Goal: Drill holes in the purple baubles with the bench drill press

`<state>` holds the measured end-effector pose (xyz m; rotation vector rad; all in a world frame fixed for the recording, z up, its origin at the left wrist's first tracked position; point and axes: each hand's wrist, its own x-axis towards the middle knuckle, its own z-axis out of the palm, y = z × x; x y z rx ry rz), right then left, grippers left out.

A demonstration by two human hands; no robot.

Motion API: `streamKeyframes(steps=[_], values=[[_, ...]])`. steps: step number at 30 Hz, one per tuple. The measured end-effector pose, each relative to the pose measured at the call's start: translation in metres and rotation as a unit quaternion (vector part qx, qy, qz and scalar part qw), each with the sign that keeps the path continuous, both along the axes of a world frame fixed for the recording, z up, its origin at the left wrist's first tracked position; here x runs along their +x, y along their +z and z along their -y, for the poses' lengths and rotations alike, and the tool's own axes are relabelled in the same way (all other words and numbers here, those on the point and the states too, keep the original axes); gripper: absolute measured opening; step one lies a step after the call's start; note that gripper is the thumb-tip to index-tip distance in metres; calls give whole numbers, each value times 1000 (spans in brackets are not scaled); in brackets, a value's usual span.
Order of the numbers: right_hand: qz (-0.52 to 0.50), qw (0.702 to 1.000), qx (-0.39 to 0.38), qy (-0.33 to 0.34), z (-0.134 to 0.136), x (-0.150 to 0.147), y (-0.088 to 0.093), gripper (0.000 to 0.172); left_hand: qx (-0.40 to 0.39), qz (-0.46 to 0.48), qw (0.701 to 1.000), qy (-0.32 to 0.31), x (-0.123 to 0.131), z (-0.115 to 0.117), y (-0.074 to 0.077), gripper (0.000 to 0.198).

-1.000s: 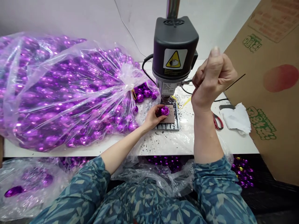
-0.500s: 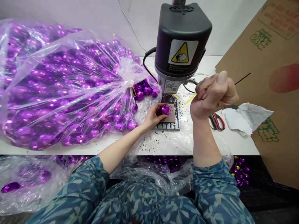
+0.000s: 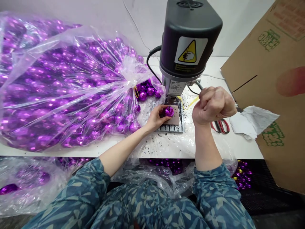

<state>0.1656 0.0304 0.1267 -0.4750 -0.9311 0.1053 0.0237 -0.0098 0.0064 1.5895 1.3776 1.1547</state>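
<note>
My left hand (image 3: 158,116) pinches a shiny purple faceted ball (image 3: 169,111) between thumb and fingers. The ball rests on a small brown board (image 3: 175,118) over the slotted metal base (image 3: 181,127) of a drill press (image 3: 190,28). Directly above the ball is the drill chuck (image 3: 172,99), with a thin bit reaching down to the ball's top. Right of the machine, my right hand (image 3: 213,106) is closed in a fist around the end of the drill press lever (image 3: 199,84); most of the grip is hidden by the fingers.
A large clear bag (image 3: 71,86) of purple balls fills the table's left side. Red-and-black scissors (image 3: 221,126) and crumpled white paper (image 3: 250,122) lie at right, beside a cardboard box (image 3: 257,95). Dark shavings dot the white table (image 3: 154,149); more balls (image 3: 243,178) sit below its edge.
My right hand has swung downward and slightly left with the lever. The chuck looks lower, closer to the ball. My left hand keeps the ball in place. The view has shifted slightly.
</note>
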Motion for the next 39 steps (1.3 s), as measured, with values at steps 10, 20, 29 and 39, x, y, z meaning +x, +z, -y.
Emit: streamKeyframes(steps=[10,20,29,39], values=[[41,998,52,-7,-6,6,-22,70,3,-1,1000,8,0,0,-1,55],[77,993,-25,82,5,-2,51,59,11,-8,1000,25,3,11,13,48],[64,983,2,170,-5,3,53,52,-5,-206,878,-432,-11,141,27,41],[44,988,1,151,-1,1,52,50,46,-359,929,-70,-53,6,48,48]])
